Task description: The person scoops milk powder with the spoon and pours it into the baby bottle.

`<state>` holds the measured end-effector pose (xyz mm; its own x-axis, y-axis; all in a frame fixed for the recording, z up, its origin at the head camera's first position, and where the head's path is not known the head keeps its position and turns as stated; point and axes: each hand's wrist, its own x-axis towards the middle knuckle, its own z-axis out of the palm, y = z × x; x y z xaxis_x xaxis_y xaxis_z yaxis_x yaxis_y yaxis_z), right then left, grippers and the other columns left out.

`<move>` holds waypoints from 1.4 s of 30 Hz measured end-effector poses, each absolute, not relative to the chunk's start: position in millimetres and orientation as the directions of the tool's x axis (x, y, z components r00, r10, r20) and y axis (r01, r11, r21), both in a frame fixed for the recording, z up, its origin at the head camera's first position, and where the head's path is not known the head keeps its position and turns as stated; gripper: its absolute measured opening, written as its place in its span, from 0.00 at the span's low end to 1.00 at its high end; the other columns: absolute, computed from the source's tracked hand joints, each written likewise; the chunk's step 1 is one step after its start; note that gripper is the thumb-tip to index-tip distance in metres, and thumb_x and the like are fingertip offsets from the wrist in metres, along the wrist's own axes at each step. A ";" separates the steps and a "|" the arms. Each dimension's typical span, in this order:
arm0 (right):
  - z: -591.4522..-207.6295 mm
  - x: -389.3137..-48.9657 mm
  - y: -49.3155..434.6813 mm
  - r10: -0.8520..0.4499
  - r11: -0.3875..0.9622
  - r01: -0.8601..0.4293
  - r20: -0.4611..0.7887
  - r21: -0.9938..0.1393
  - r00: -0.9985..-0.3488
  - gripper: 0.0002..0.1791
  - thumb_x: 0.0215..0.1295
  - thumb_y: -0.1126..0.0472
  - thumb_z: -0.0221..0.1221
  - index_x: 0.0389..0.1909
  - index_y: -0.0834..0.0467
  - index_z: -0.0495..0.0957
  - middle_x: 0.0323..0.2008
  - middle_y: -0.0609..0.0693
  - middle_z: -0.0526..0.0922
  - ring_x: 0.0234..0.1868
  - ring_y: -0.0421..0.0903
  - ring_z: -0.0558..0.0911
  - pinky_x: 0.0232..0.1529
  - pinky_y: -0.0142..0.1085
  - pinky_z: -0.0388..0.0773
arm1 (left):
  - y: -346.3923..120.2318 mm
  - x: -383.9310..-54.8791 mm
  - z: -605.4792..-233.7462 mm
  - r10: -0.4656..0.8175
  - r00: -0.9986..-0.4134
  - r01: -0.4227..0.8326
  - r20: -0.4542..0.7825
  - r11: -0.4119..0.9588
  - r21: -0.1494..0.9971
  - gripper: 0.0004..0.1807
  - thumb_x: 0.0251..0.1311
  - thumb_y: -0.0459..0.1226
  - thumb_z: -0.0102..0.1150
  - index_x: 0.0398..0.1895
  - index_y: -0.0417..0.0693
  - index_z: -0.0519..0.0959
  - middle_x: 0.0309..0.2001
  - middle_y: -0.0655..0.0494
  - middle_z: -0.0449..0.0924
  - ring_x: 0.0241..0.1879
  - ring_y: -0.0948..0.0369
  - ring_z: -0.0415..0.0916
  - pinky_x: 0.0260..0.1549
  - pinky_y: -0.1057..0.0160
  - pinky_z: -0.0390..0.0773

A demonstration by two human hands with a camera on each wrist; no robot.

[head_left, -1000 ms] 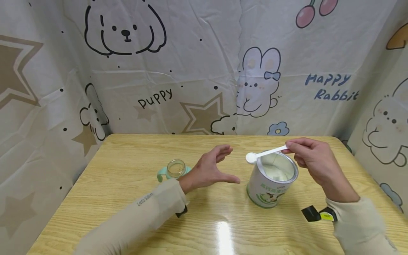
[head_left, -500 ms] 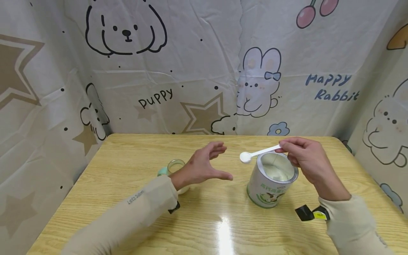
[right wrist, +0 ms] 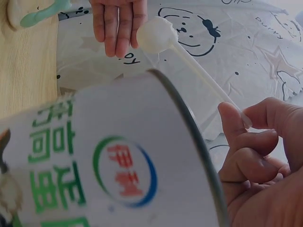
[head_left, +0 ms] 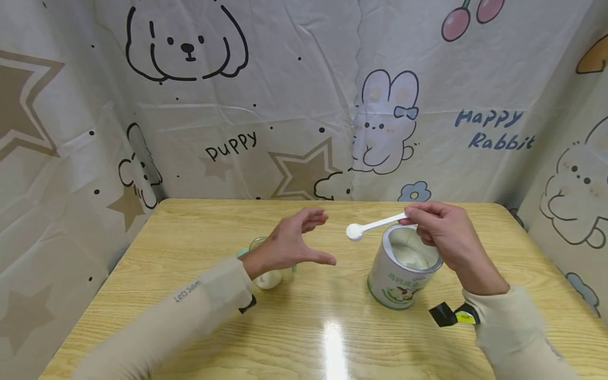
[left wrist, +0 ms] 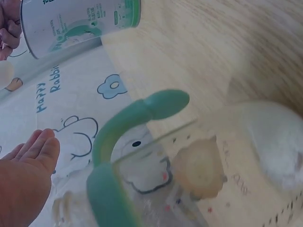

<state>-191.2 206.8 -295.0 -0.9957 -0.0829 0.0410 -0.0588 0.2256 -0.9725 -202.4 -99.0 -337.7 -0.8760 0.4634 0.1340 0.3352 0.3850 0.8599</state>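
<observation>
1 white plastic scoop (head_left: 377,224), seemingly light, stiff and best held by its handle tip, is pinched there by the right hand (head_left: 439,229) toward the far edge of the wooden table (head_left: 404,348) in the head view, the left hand (head_left: 288,241) grasping nothing; left wrist view: clear mint-handled bottle (left wrist: 199,165) cropped; right wrist view: white cylindrical tin (right wrist: 94,156), its opening hidden.

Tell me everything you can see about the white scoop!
The white scoop looks like plastic, with a long, thin, straight handle and a small round bowl at one end. White powder fills the bowl. The right hand pinches the handle's far end, holding the scoop up in the air, with its bowl out past the left side of the open can. The left hand is near the bowl, but not touching it.
</observation>
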 end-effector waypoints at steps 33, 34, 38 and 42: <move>-293.5 -198.8 152.7 -0.145 0.164 -0.050 0.026 -0.985 -0.989 0.14 0.71 0.62 0.60 0.48 0.70 0.79 0.29 0.43 0.86 0.22 0.38 0.66 0.22 0.27 0.65 | -154.8 -199.2 -338.2 0.407 -0.905 0.335 0.123 0.504 0.797 0.54 0.41 0.45 0.83 0.72 0.44 0.63 0.68 0.50 0.70 0.68 0.52 0.66 0.62 0.50 0.73; -293.7 -199.0 151.2 -0.148 0.158 -0.050 0.026 -0.986 -0.989 0.13 0.71 0.62 0.60 0.48 0.70 0.79 0.29 0.43 0.86 0.22 0.37 0.66 0.22 0.27 0.65 | -155.9 -198.9 -338.5 0.405 -0.906 0.334 0.123 0.507 0.795 0.53 0.42 0.45 0.83 0.72 0.44 0.63 0.68 0.50 0.70 0.68 0.52 0.67 0.62 0.50 0.73; -294.0 -199.4 145.2 -0.153 0.133 -0.032 0.012 -0.991 -0.988 0.13 0.71 0.62 0.60 0.47 0.70 0.79 0.28 0.43 0.87 0.21 0.37 0.66 0.21 0.26 0.64 | -160.0 -198.0 -340.1 0.400 -0.908 0.339 0.128 0.520 0.784 0.53 0.42 0.45 0.83 0.71 0.44 0.64 0.68 0.51 0.71 0.68 0.51 0.67 0.63 0.48 0.72; -294.7 -200.0 139.5 -0.159 0.135 -0.020 -0.002 -0.991 -0.987 0.13 0.72 0.62 0.60 0.47 0.69 0.79 0.28 0.43 0.87 0.20 0.36 0.65 0.20 0.26 0.63 | -164.0 -197.3 -342.1 0.386 -0.912 0.342 0.137 0.536 0.772 0.53 0.41 0.45 0.83 0.71 0.43 0.64 0.67 0.50 0.72 0.67 0.50 0.68 0.64 0.47 0.70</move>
